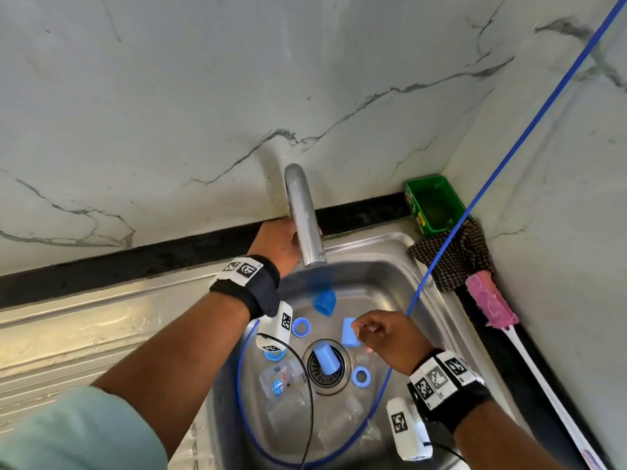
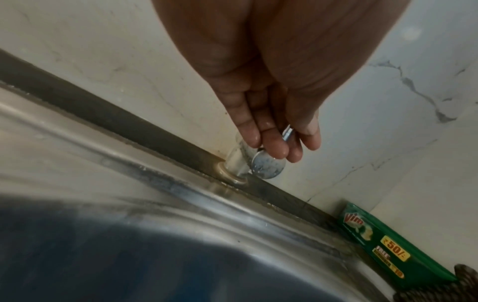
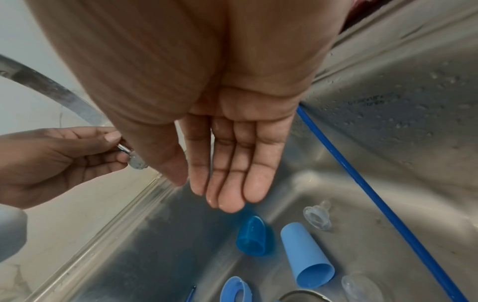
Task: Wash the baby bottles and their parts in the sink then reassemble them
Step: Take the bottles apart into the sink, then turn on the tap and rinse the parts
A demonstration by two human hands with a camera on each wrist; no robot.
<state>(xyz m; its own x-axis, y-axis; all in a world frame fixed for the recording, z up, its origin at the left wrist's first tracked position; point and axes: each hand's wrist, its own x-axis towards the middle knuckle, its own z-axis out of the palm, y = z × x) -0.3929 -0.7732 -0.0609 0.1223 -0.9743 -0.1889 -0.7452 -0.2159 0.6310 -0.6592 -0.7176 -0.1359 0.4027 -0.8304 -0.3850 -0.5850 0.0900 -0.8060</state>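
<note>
Pinching the small metal tap lever (image 2: 287,132) between thumb and fingers, the left hand (image 1: 280,244) sat behind the spout (image 1: 305,218) at twelve o'clock of the sink (image 1: 400,252), hard against the black strip (image 1: 135,262) under the marble wall (image 1: 203,96). Spread loosely and holding nothing, the right hand (image 1: 386,334) hovered over the basin's middle, fingers nearly straight in the wrist view.

Below it lay the bottle parts: a dark blue cap (image 1: 324,301) at twelve, a pale blue cap (image 3: 306,255) just beside the hand, another (image 1: 325,359) on the drain (image 1: 327,368), two blue rings (image 1: 301,326) at ten and four, clear teats (image 3: 316,217) near the right wall, and clear bottles (image 1: 281,381) at seven.

A blue hose (image 1: 509,154) crossed from one o'clock and looped round the basin floor, crowding the right side. At two o'clock stood a green soap box (image 1: 434,205), a checked cloth (image 1: 451,256) and a pink-headed brush (image 1: 488,300).
</note>
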